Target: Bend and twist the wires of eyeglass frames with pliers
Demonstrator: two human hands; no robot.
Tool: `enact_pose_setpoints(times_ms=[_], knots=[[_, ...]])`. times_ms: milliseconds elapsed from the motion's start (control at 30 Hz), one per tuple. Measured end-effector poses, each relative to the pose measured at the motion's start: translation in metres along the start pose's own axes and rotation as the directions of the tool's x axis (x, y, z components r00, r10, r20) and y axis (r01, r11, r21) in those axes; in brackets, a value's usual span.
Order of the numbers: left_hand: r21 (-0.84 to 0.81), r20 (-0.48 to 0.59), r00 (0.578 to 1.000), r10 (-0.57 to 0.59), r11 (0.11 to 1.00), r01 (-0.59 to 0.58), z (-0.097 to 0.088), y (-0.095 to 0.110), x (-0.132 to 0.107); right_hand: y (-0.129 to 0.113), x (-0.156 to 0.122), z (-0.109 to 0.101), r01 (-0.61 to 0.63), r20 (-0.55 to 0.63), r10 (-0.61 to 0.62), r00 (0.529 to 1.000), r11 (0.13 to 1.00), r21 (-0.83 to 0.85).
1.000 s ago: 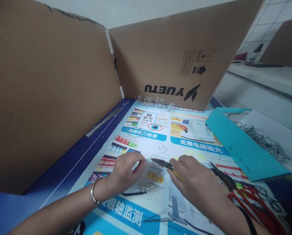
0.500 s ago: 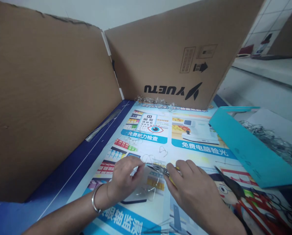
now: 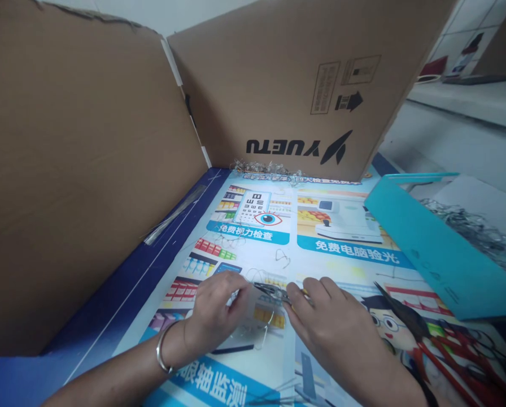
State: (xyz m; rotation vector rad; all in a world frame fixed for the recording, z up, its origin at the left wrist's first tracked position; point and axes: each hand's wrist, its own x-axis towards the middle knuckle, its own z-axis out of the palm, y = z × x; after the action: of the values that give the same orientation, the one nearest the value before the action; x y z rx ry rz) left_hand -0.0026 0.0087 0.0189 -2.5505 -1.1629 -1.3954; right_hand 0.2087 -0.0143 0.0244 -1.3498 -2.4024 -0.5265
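Pinched between thumb and fingertips of my left hand is a thin wire, its held end hidden by the fingers. My right hand is wrapped round needle-nose pliers with yellow on the handles. The plier jaws point left and meet the wire close to my left fingertips; whether they are clamped on it I cannot make out. A bent length of wire shows below the jaws, between the hands. Beyond them, a small looped wire piece lies on the printed sheet.
Cardboard panels stand at left and back. Tangled wire pieces lie along the back panel's foot. At right are a turquoise box with wire pieces and red-handled scissors. Straight wires lie at the front edge.
The view has shifted slightly, so the panels and box sit a little higher. Both hands and the pliers keep nearly the same place and hold.
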Motion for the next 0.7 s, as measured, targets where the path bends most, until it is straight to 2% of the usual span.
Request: enact_pose_setpoints(times_ms=[200, 367, 700], knots=[[0.009, -0.011, 1.000, 0.020, 1.000, -0.020, -0.0005, 0.0009, -0.0035, -0.0003, -0.0015, -0.0007, -0.017, -0.014, 0.018, 1.000, 0.999, 0.051], [0.004, -0.008, 0.999, 0.033, 0.999, -0.033, 0.0006, 0.0010, -0.0056, -0.0003, -0.0043, -0.0014, 0.003, 0.028, -0.003, 1.000, 1.000, 0.021], [0.006, 0.015, 1.000, 0.011, 1.000, -0.011, 0.0008, -0.0001, -0.0081, 0.0021, -0.0058, -0.0010, 0.050, 0.021, -0.049, 0.999, 0.998, -0.030]])
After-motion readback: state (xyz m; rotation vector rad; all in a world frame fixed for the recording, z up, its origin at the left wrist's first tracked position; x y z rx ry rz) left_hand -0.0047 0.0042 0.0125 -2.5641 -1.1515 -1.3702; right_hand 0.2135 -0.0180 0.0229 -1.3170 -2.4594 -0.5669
